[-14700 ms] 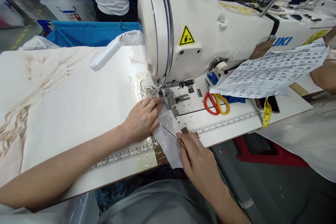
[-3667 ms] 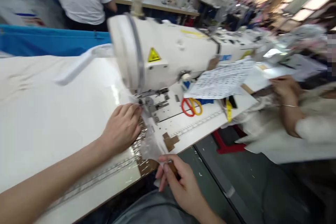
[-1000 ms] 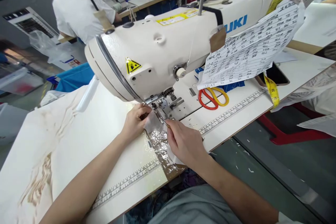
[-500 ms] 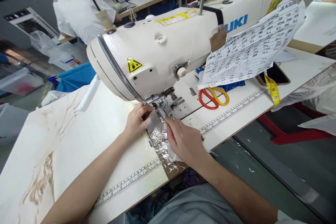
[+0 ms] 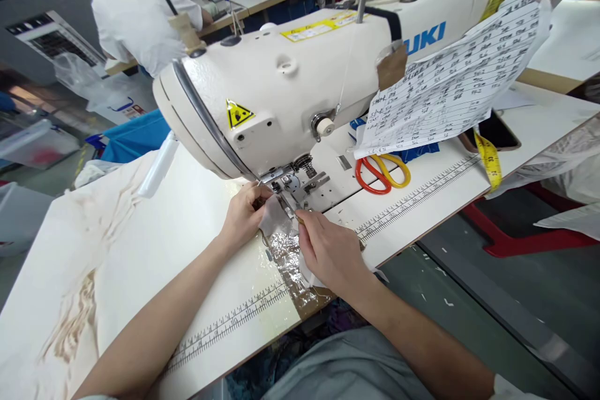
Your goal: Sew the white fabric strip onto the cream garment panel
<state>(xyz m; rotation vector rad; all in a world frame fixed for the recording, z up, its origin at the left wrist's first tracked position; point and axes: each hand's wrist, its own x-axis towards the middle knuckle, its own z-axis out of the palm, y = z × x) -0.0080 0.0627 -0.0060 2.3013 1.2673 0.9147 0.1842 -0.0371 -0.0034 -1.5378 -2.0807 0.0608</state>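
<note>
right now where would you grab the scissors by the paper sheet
Take the scissors by the red and yellow handle loops, coming from the table's front edge. The loops lie flat and bare on the table, while the blades point back under the printed sheet, likely awkward to reach.

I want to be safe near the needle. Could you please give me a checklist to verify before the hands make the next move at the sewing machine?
1. White fabric piece sits at the presser foot: ok, its edge lies against the foot.
2. Left hand holds the fabric: ok, fingers press it beside the foot.
3. Right hand is placed in front of the foot: ok, it holds a thin tool at the fabric.
4. Fingertips clear of the needle: cannot tell, the needle is hidden by the machine head.
5. Scissors away from the hands: ok, they lie to the right under the paper sheet.
</note>
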